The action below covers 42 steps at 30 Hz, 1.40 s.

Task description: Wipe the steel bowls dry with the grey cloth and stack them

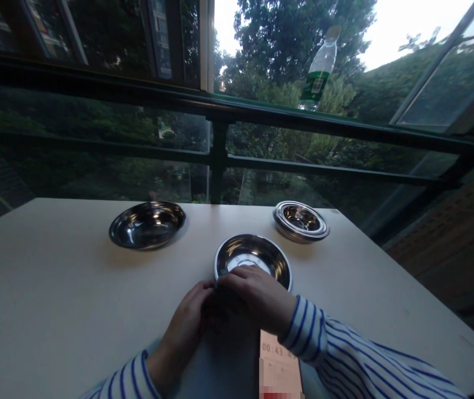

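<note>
Stainless steel beneath the curled fingers of the right hand [257, 291], over the near rim of a round bowl [253, 249]; left hand [190, 310] bent just beside its near-left edge; any grip hidden. Straight ahead on the bench [62, 277], without long axis, nearer the right.

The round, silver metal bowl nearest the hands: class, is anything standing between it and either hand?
Nothing visible does: the bare right hand overlaps the silver metal bowl at its near rim, and the bare left hand is by its near-left edge. Whether they touch it is unclear.
</note>
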Each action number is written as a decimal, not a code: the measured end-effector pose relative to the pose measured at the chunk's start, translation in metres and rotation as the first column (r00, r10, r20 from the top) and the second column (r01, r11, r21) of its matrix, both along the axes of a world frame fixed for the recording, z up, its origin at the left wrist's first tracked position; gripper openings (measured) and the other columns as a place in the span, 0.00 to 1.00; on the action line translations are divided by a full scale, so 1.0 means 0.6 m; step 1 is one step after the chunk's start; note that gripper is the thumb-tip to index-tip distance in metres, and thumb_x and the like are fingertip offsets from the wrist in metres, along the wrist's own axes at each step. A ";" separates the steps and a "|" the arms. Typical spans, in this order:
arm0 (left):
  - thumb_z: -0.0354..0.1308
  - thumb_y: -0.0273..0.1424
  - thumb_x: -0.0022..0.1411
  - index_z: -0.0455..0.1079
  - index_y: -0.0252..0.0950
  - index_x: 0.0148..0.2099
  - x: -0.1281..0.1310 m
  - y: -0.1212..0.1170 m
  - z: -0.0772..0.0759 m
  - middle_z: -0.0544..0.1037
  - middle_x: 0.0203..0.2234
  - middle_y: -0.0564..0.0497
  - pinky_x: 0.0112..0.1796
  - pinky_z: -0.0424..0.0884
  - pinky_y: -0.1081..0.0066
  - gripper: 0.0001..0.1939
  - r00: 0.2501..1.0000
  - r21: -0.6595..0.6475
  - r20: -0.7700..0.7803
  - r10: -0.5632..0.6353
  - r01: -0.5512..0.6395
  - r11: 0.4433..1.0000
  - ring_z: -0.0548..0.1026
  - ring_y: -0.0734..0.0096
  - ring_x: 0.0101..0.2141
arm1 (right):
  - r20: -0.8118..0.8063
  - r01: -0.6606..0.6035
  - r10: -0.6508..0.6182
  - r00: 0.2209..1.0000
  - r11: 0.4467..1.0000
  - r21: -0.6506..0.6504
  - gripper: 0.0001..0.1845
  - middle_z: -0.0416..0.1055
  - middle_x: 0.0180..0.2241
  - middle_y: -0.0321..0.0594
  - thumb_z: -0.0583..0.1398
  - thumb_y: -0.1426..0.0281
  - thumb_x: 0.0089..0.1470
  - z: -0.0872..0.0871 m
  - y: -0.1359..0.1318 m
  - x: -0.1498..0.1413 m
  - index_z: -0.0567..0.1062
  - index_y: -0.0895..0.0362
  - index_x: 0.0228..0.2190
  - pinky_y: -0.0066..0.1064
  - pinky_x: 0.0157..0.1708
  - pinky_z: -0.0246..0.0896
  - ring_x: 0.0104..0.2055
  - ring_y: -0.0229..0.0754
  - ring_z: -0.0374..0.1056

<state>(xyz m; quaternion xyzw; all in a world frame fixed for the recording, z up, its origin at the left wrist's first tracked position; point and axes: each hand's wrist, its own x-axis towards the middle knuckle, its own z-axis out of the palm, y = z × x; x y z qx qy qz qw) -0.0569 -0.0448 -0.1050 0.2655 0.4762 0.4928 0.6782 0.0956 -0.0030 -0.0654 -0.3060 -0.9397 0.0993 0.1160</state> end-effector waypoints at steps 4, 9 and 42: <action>0.53 0.31 0.53 0.68 0.33 0.34 0.001 0.000 0.000 0.73 0.23 0.52 0.25 0.66 0.73 0.07 1.000 0.002 -0.011 0.013 -0.013 1.000 0.71 0.71 0.25 | 0.044 -0.035 0.035 0.998 0.999 -0.009 0.08 0.71 0.34 0.42 0.56 0.70 0.55 0.009 0.001 0.003 0.71 0.57 0.38 0.31 0.35 0.54 0.35 0.41 0.65; 0.53 0.30 0.53 0.68 0.34 0.33 0.003 0.007 -0.003 0.71 0.21 0.54 0.21 0.62 0.75 0.06 0.999 -0.016 -0.031 0.013 -0.014 1.000 0.69 0.73 0.23 | 0.107 -0.005 0.015 0.994 0.996 -0.091 0.09 0.71 0.34 0.42 0.57 0.72 0.53 0.022 0.007 0.001 0.72 0.57 0.38 0.29 0.33 0.54 0.35 0.40 0.66; 0.53 0.31 0.50 0.68 0.35 0.27 -0.008 0.016 -0.006 0.70 0.19 0.54 0.27 0.64 0.71 0.05 0.996 0.078 -0.016 0.093 -0.091 0.993 0.69 0.70 0.24 | 0.199 0.047 -0.027 0.980 0.994 -0.096 0.10 0.73 0.37 0.43 0.55 0.71 0.53 0.035 0.051 -0.049 0.74 0.57 0.37 0.28 0.33 0.57 0.39 0.42 0.69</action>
